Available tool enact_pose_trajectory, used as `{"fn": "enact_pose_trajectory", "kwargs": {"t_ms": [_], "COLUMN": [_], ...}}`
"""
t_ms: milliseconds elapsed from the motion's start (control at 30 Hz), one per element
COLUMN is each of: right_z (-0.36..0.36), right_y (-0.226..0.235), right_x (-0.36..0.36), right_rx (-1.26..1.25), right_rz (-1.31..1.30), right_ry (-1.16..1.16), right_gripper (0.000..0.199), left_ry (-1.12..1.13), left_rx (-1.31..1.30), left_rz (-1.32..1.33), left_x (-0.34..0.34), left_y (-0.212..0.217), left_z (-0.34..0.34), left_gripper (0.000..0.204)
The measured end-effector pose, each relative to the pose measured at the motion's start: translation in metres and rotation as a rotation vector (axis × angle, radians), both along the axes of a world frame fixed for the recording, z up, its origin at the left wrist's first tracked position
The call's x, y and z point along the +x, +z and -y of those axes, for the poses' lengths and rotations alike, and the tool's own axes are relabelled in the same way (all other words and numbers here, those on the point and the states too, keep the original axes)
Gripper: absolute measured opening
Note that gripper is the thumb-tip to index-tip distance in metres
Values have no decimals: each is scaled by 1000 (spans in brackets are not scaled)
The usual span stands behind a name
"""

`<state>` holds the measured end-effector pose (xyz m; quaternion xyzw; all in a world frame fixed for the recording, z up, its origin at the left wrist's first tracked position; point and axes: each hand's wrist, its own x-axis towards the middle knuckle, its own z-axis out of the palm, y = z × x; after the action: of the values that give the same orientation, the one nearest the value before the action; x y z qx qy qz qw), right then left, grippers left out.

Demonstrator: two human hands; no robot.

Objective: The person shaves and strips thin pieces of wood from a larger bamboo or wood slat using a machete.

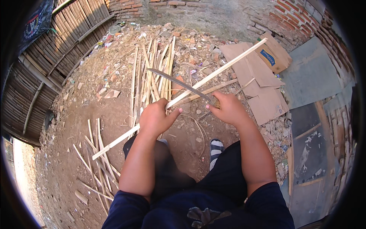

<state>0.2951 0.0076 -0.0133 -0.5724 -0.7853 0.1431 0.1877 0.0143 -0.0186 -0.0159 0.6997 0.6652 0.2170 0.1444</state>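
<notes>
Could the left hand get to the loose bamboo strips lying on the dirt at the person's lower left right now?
Probably not yet: the left hand is closed around the long bamboo strip. The loose strips lie in the open below it, with nothing lying across them.

The long stick (183, 91) is pale, smooth split bamboo. The knife blade (175, 82) is dull grey metal. More bamboo strips (152, 72) lie dry and rough. The ground (110, 114) is dusty brown dirt. The flat cardboard (259, 87) is matt brown paper. The wall (289, 19) is rough red brick.
</notes>
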Motion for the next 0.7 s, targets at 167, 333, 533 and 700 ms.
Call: {"fn": "enact_pose_trajectory", "kwargs": {"t_ms": [167,333,533,700], "right_z": [-9,-11,-1,-10], "right_y": [-2,-8,-15,-5], "right_x": [17,33,16,38], "right_rx": [-24,33,102,86], "right_rz": [-24,-139,14,-31], "right_ry": [-24,-69,85,-33], "right_gripper": [46,40,42,38], "left_ry": [0,-20,-14,20], "left_rx": [8,2,-39,45], "left_rz": [-39,-16,-19,57], "left_x": [-6,-10,-4,-15], "left_y": [0,0,3,9], "left_z": [2,2,0,6], "left_gripper": [59,59,57,50]}}
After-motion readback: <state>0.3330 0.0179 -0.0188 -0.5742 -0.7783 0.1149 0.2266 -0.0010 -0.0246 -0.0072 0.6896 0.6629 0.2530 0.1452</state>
